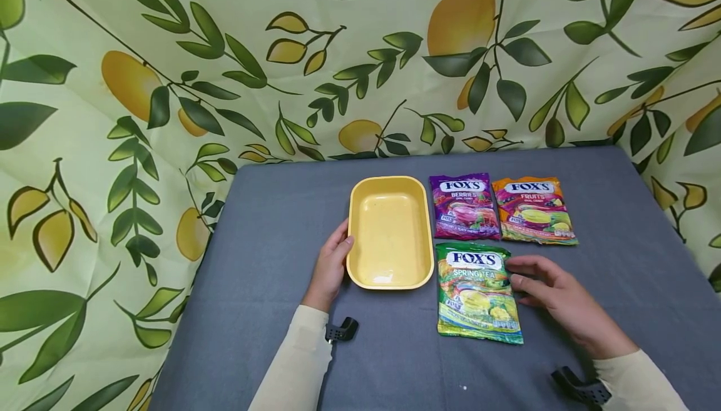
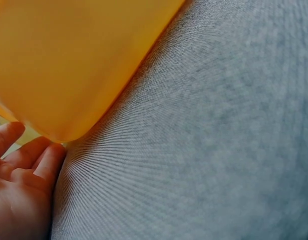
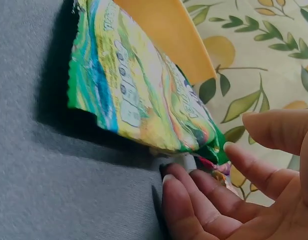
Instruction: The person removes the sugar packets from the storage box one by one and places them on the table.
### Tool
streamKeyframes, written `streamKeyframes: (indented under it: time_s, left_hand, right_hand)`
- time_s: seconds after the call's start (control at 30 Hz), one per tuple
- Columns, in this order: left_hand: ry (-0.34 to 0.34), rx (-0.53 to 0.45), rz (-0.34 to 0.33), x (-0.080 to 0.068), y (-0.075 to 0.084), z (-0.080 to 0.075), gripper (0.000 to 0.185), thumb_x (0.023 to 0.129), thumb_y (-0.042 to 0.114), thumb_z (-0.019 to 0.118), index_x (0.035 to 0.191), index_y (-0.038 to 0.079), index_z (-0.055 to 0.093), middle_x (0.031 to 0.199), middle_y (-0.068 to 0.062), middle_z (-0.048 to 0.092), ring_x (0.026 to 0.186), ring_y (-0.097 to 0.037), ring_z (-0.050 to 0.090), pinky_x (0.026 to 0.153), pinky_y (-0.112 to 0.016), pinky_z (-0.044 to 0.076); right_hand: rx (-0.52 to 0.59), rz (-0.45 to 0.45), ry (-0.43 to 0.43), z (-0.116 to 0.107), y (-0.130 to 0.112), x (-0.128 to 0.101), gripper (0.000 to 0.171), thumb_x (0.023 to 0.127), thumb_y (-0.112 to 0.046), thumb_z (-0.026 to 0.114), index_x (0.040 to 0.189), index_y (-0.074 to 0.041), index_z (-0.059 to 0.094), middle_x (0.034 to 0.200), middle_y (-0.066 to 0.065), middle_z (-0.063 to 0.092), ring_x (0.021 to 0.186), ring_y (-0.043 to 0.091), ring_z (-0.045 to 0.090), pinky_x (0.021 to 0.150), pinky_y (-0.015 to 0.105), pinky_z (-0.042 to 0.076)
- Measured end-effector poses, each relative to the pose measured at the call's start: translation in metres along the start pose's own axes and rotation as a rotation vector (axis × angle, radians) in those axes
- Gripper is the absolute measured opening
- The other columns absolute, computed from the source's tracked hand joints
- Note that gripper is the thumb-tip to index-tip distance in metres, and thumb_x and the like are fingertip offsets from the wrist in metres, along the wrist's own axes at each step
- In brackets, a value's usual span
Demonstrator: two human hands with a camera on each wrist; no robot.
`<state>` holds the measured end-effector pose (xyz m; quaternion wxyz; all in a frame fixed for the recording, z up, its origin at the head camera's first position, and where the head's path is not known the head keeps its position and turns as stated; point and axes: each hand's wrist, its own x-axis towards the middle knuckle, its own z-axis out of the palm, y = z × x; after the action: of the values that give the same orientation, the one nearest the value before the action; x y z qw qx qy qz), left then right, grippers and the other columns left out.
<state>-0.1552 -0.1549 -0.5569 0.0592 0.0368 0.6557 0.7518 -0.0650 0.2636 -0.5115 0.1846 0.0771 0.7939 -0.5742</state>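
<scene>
A yellow rectangular tray (image 1: 390,236) stands on the grey cloth, with nothing in it. At its left side my left hand (image 1: 333,264) holds the wall, the thumb at the rim and the fingers against the outside. Right of the tray's near end lies a green Fox's Spring Tea candy bag (image 1: 479,295). My right hand (image 1: 554,295) is by that bag's upper right edge, fingers loosely bent and spread in the right wrist view. One fingertip (image 3: 228,148) is close to the green corner; whether it touches, I cannot tell.
A purple Fox's Berries bag (image 1: 464,208) and an orange Fox's Fruits bag (image 1: 534,211) lie side by side beyond the green bag. Grey cloth (image 1: 270,236) covers the table. Behind it hangs a leaf-and-fruit patterned curtain (image 1: 315,86).
</scene>
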Motion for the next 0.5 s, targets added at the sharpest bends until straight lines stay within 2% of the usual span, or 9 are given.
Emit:
streamKeyframes:
  time_s: [0.1, 0.23, 0.37, 0.5]
  left_hand:
    - [0.007, 0.008, 0.003, 0.0, 0.0, 0.0, 0.056, 0.115, 0.019, 0.052, 0.167, 0.002, 0.04, 0.168, -0.016, 0.043, 0.151, -0.03, 0.045, 0.117, -0.035, 0.044]
    - [0.032, 0.017, 0.005, -0.001, 0.002, 0.001, 0.054, 0.115, 0.016, 0.052, 0.166, 0.001, 0.041, 0.167, -0.017, 0.044, 0.149, -0.03, 0.046, 0.114, -0.033, 0.046]
    - [0.054, 0.02, -0.005, -0.002, 0.004, 0.004, 0.053, 0.115, 0.015, 0.052, 0.165, 0.0, 0.043, 0.165, -0.018, 0.047, 0.147, -0.031, 0.049, 0.113, -0.032, 0.047]
    - [0.054, 0.058, -0.01, 0.0, 0.008, 0.007, 0.052, 0.116, 0.018, 0.052, 0.164, -0.002, 0.045, 0.161, -0.021, 0.051, 0.144, -0.034, 0.052, 0.114, -0.039, 0.047]
  right_hand:
    - [-0.01, -0.007, 0.028, -0.003, -0.002, -0.002, 0.057, 0.115, -0.033, 0.059, 0.156, 0.005, 0.046, 0.155, 0.03, 0.05, 0.111, 0.005, 0.062, 0.085, 0.033, 0.061]
    - [-0.04, -0.056, 0.07, -0.006, -0.009, -0.006, 0.053, 0.115, -0.031, 0.059, 0.153, 0.005, 0.05, 0.151, 0.029, 0.053, 0.107, 0.002, 0.064, 0.083, 0.03, 0.061]
    - [-0.096, -0.122, 0.125, -0.008, -0.019, -0.009, 0.049, 0.115, -0.03, 0.059, 0.15, 0.003, 0.053, 0.147, 0.027, 0.057, 0.107, 0.011, 0.068, 0.082, 0.027, 0.06]
    - [-0.219, -0.188, 0.214, -0.005, -0.033, -0.008, 0.048, 0.114, -0.031, 0.062, 0.15, -0.001, 0.056, 0.144, 0.024, 0.058, 0.109, 0.028, 0.067, 0.078, 0.031, 0.06]
